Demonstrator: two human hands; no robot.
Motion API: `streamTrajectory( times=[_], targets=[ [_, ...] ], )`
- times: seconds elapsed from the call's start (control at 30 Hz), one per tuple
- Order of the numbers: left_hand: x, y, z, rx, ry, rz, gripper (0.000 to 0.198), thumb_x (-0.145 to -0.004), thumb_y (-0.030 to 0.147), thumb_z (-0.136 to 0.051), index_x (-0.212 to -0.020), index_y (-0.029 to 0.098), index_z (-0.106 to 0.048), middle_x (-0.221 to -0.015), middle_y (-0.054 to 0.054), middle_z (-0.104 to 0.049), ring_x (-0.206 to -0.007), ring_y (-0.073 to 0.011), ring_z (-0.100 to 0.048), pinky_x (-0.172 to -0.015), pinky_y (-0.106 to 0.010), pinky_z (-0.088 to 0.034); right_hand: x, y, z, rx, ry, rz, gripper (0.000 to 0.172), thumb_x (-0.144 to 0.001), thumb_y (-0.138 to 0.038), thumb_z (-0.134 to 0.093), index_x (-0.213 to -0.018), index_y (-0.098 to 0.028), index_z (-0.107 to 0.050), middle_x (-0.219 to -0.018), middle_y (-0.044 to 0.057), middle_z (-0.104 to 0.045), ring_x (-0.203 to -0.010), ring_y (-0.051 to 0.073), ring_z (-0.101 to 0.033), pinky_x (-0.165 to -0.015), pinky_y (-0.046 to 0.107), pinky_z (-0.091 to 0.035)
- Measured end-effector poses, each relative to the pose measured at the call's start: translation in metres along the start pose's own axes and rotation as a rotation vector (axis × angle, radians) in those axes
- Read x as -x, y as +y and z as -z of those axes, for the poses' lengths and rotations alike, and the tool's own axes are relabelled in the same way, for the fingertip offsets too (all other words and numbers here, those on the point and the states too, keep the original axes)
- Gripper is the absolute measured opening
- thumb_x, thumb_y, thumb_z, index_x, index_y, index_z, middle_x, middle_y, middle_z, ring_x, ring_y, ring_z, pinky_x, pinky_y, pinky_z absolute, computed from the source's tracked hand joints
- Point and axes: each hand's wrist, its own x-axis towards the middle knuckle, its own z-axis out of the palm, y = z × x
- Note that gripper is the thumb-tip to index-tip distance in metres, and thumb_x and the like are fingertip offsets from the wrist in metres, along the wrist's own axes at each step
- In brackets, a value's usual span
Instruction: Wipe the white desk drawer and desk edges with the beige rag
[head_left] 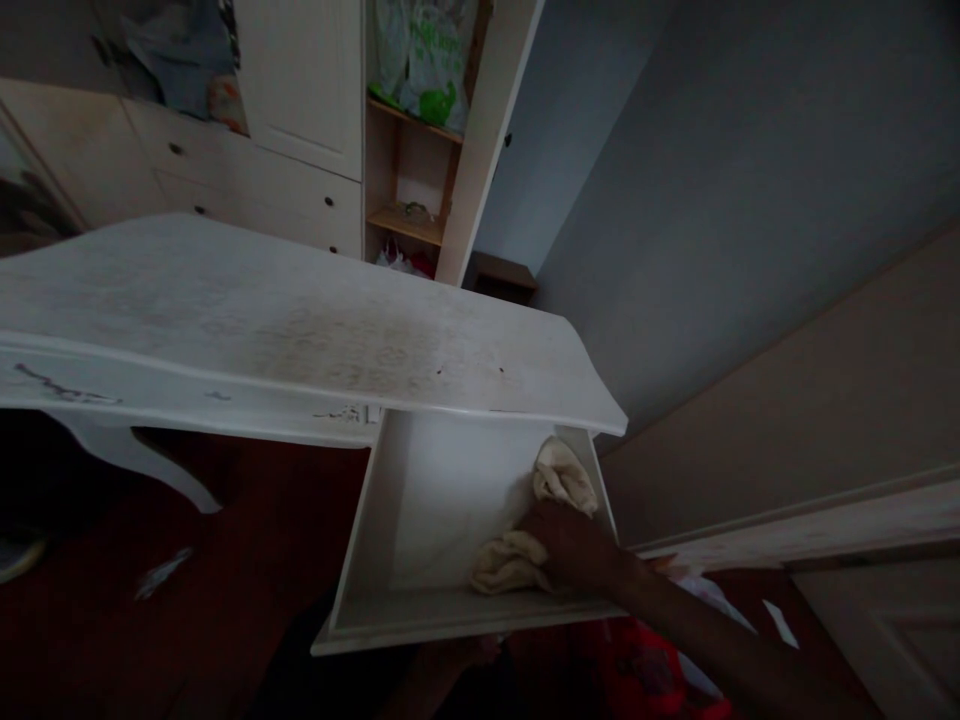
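A white drawer [450,480] is pulled out of the right end of a white dressing table [390,330]. Inside it, my right hand [562,540] grips a cream cloth [514,560], whose folds bulge out on both sides of my fingers. The cloth lies against the drawer's bottom near the front right corner. Below the drawer's front panel, my left hand [484,650] shows only in part; its fingers are dark and mostly hidden, and I cannot tell whether they touch the panel.
Dark smudges mark the tabletop. Behind stands a white wardrobe [300,80] with one door [495,140] swung open and plastic bags [427,60] on a shelf. A grey wall [750,200] rises to the right. A red bag [637,670] lies on the dark red floor.
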Motion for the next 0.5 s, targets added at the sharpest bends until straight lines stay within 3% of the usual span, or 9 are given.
streamTrajectory(
  times=[0.13, 0.2, 0.3, 0.4, 0.5],
  targets=[
    [-0.002, -0.006, 0.001, -0.048, -0.013, 0.016, 0.05, -0.079, 0.064, -0.063, -0.076, 0.015, -0.066, -0.055, 0.0, -0.057, -0.056, -0.0146, -0.058, -0.065, -0.035, -0.052, -0.001, 0.009, -0.002, 0.155, 0.11, -0.145, 0.044, -0.079, -0.007, -0.059, -0.123, -0.01, -0.062, -0.146, 0.024, -0.043, -0.136, 0.035, -0.041, -0.105, 0.045, -0.043],
    [-0.001, -0.004, 0.004, -0.069, -0.019, 0.012, 0.05, -0.072, 0.065, -0.068, -0.071, 0.015, -0.066, -0.051, -0.001, -0.055, -0.055, -0.0161, -0.057, -0.064, -0.036, -0.051, -0.007, 0.008, -0.001, 0.195, 0.156, -0.229, 0.055, -0.079, -0.005, -0.058, -0.134, -0.009, -0.053, -0.153, 0.025, -0.031, -0.144, 0.037, -0.028, -0.107, 0.05, -0.04],
    [0.002, 0.0, 0.008, -0.094, -0.022, 0.0, 0.046, -0.065, 0.062, -0.075, -0.063, 0.017, -0.064, -0.049, -0.002, -0.054, -0.059, -0.02, -0.059, -0.064, -0.038, -0.05, -0.024, 0.006, 0.001, 0.209, 0.207, -0.372, 0.06, -0.082, -0.013, -0.06, -0.14, -0.004, -0.045, -0.156, 0.028, -0.024, -0.145, 0.042, -0.02, -0.105, 0.058, -0.039],
    [0.005, 0.003, 0.01, -0.105, -0.012, -0.011, 0.044, -0.061, 0.059, -0.078, -0.053, 0.019, -0.061, -0.047, -0.003, -0.052, -0.064, -0.0245, -0.061, -0.064, -0.039, -0.047, -0.049, 0.009, 0.006, 0.132, 0.224, -0.451, 0.06, -0.08, -0.029, -0.067, -0.13, 0.001, -0.052, -0.153, 0.03, -0.029, -0.143, 0.044, -0.024, -0.102, 0.056, -0.041],
    [0.01, 0.002, 0.012, -0.113, 0.017, -0.022, 0.044, -0.059, 0.058, -0.079, -0.05, 0.019, -0.061, -0.049, -0.005, -0.055, -0.068, -0.0272, -0.061, -0.066, -0.04, -0.047, -0.08, 0.019, 0.015, -0.043, 0.256, -0.498, 0.052, -0.084, -0.039, -0.06, -0.119, 0.0, -0.059, -0.128, 0.026, -0.058, -0.125, 0.033, -0.053, -0.098, 0.04, -0.047]
  ],
)
